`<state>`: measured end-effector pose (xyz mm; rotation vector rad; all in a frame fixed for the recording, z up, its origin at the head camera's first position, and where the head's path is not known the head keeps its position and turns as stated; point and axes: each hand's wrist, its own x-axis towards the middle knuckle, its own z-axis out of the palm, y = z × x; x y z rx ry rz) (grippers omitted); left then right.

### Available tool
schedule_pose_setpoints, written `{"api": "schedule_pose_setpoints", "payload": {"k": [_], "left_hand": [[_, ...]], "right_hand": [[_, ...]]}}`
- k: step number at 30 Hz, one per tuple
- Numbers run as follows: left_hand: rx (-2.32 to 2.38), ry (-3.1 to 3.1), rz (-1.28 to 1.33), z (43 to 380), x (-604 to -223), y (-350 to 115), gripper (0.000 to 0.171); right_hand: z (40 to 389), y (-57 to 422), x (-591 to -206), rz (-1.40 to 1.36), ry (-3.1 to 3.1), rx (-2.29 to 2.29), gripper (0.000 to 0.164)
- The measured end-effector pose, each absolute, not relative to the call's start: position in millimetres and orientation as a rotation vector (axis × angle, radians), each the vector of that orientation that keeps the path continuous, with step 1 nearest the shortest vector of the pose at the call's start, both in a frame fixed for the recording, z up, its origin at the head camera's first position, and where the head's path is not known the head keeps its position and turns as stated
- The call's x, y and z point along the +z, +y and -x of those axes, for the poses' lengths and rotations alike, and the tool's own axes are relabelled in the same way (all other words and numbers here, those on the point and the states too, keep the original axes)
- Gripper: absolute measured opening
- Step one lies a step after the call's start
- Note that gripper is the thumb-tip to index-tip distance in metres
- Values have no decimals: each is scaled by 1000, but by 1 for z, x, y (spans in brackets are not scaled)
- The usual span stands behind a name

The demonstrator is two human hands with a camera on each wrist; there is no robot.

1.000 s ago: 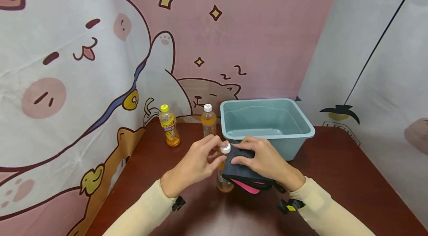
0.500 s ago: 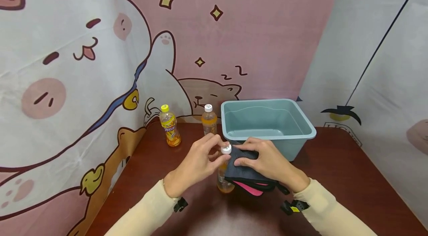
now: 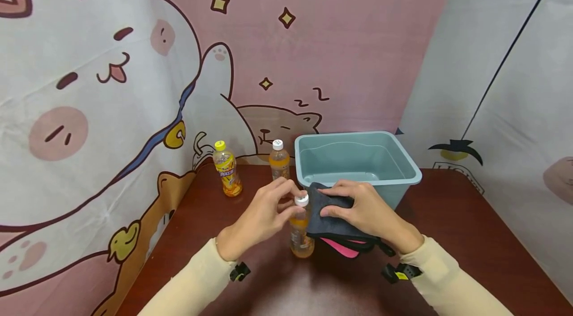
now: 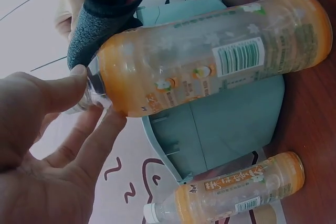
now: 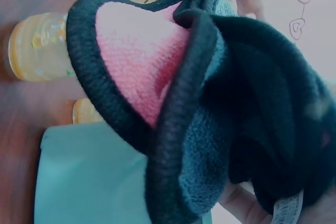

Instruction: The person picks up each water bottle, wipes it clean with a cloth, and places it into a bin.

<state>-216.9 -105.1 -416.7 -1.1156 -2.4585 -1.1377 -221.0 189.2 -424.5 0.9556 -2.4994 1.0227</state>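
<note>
My left hand (image 3: 261, 219) pinches the neck of an upright, white-capped bottle (image 3: 302, 241) with an orange-tinted label. From the left wrist view, thumb and fingertips lie around the neck of this bottle (image 4: 210, 59), just below its cap. My right hand (image 3: 364, 209) grips a folded dark grey cloth (image 3: 331, 219) with black edging and a pink inner side, close to the bottle's right side. In the right wrist view the cloth (image 5: 139, 51) hangs in loose folds and covers most of that hand. Whether cloth and bottle touch, I cannot tell.
A grey-green plastic tub (image 3: 358, 181) stands behind the right hand on the dark red table (image 3: 452, 236). Further back left are a yellow-capped bottle (image 3: 228, 171) and another white-capped bottle (image 3: 279, 161). Behind the table hangs a cartoon-printed backdrop (image 3: 358, 47).
My right hand has shifted a little to the right with the cloth, uncovering more of the bottle's front. The left hand stays at the bottle's neck.
</note>
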Motion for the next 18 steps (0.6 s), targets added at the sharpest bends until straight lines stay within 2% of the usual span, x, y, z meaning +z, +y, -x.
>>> {"api": "schedule_pose_setpoints", "payload": {"k": [18], "left_hand": [[-1120,-2438,1188,220,-416,-113,27]], "right_hand": [[231,182,-430,-1006,-2566,1049,45]]}}
